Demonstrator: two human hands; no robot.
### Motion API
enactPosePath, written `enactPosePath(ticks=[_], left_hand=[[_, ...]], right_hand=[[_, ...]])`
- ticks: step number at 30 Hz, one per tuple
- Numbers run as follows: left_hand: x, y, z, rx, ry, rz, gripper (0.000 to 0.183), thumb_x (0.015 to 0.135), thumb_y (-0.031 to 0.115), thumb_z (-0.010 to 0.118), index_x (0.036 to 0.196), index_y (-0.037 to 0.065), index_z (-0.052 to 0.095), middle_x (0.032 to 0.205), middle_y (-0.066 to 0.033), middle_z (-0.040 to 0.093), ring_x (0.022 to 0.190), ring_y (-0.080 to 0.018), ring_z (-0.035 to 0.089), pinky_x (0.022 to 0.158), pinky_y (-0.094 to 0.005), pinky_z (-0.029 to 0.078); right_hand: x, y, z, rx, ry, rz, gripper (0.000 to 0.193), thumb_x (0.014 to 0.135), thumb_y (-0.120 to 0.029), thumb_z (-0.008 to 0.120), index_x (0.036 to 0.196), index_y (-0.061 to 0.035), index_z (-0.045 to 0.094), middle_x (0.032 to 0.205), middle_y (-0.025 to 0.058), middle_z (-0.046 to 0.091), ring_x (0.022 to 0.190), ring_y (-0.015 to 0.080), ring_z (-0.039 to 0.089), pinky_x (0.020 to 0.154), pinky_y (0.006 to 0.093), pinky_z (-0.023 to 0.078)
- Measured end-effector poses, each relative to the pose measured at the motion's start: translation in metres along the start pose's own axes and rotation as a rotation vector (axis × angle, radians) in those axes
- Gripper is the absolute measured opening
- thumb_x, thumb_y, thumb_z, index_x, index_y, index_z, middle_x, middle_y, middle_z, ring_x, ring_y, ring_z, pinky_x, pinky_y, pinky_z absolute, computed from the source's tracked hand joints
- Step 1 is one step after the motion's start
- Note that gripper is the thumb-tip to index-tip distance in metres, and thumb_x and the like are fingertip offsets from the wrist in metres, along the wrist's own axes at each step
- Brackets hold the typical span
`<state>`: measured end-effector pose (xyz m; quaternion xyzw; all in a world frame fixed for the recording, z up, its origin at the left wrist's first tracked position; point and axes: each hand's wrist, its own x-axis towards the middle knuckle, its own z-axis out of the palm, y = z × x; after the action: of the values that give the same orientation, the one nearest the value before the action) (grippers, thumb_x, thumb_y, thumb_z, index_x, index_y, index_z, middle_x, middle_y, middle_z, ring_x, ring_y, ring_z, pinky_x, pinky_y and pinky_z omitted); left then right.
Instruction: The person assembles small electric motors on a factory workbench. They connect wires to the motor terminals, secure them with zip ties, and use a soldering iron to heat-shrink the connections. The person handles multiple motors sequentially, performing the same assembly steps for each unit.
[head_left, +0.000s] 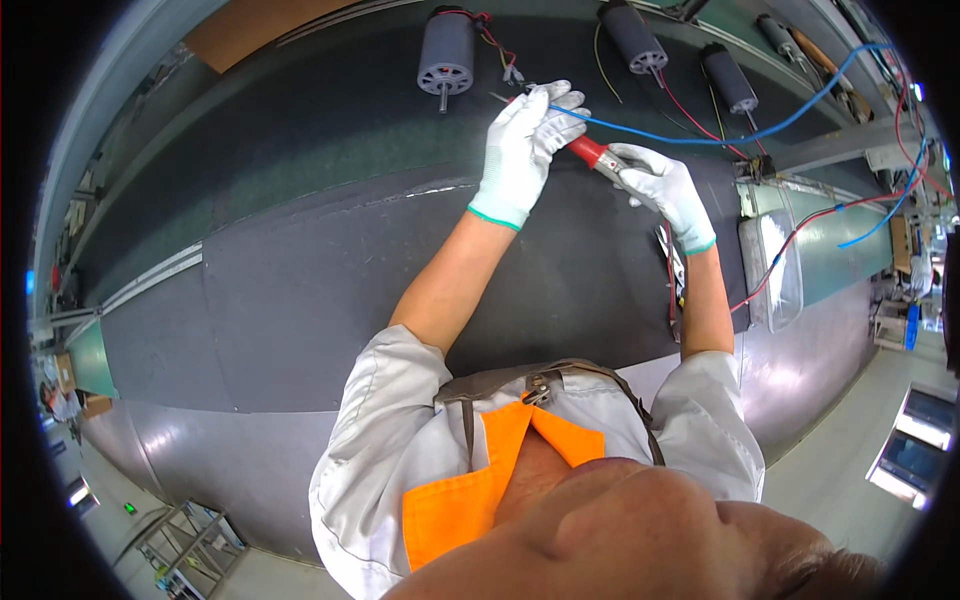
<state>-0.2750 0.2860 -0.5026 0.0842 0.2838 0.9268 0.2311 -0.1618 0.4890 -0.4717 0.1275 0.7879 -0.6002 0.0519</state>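
Note:
My left hand (525, 135), in a white glove with a green cuff, is closed at the end of a blue cable (690, 138). A thin metal tip with a little red sticks out at the hand's left side; its kind is unclear. My right hand (660, 185), gloved alike, is closed round a red and silver tool (590, 152), whose red end reaches to my left hand. The glove hides part of the tool. Just beyond my left hand lies a grey cylindrical motor (446, 50), its shaft pointing toward me. Its thin wires (508, 68) end near my fingers.
Two more grey motors (632, 38) (730, 78) lie at the far right with trailing wires. By my right forearm are a hand tool (672, 265) and a clear plastic tray (770, 270). The blue cable and a red cable (800, 225) run to the frame at right.

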Motion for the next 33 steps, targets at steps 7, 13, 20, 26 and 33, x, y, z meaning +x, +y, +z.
enactPosePath(ticks=[7,13,20,26,33], left_hand=[[-0.003,0.006,0.008,-0.062,0.012,0.069,0.049,0.103,0.031,0.060,0.133,-0.007,0.056,0.131,-0.0274,0.059,0.119,-0.0397,0.063,0.105,-0.0504,0.051],[-0.003,0.007,0.006,-0.017,0.016,0.073,0.052,0.105,0.033,0.057,0.138,-0.007,0.052,0.136,-0.0265,0.057,0.121,-0.0388,0.061,0.107,-0.0495,0.049],[-0.006,0.013,0.004,0.019,0.028,0.073,0.052,0.106,0.032,0.056,0.140,-0.007,0.050,0.137,-0.0271,0.057,0.123,-0.0397,0.059,0.106,-0.0505,0.048],[-0.007,0.007,-0.010,0.074,0.019,-0.018,0.056,0.105,0.038,0.057,0.141,-0.005,0.050,0.143,-0.0265,0.052,0.129,-0.0371,0.057,0.111,-0.0507,0.045],[0.001,-0.013,-0.029,0.043,0.002,-0.068,0.050,0.104,0.035,0.057,0.138,-0.002,0.054,0.139,-0.0232,0.057,0.125,-0.0342,0.059,0.108,-0.0496,0.047]], right_hand=[[0.055,-0.006,0.022,0.024,-0.217,-0.046,0.055,0.091,-0.023,0.074,0.140,-0.0015,0.060,0.115,0.0066,0.072,0.091,0.0100,0.066,0.073,0.0244,0.052],[0.072,-0.009,0.043,-0.236,-0.137,-0.124,0.030,0.089,-0.024,0.075,0.114,-0.0062,0.076,0.075,0.0013,0.065,0.063,0.0072,0.054,0.056,0.0266,0.048],[0.050,-0.009,0.055,-0.370,0.003,-0.346,0.032,0.093,-0.027,0.069,0.119,-0.0085,0.072,0.086,0.0128,0.072,0.058,0.0186,0.062,0.063,0.0353,0.053],[-0.043,0.027,-0.019,-0.805,0.377,-0.561,0.035,0.090,-0.020,0.068,0.123,-0.0122,0.068,0.112,0.0129,0.071,0.101,0.0343,0.068,0.088,0.0420,0.055],[-0.102,0.057,-0.070,-1.050,0.530,-0.106,0.061,0.087,-0.021,0.072,0.144,-0.0147,0.054,0.106,0.0119,0.071,0.090,0.0282,0.069,0.083,0.0394,0.055]])
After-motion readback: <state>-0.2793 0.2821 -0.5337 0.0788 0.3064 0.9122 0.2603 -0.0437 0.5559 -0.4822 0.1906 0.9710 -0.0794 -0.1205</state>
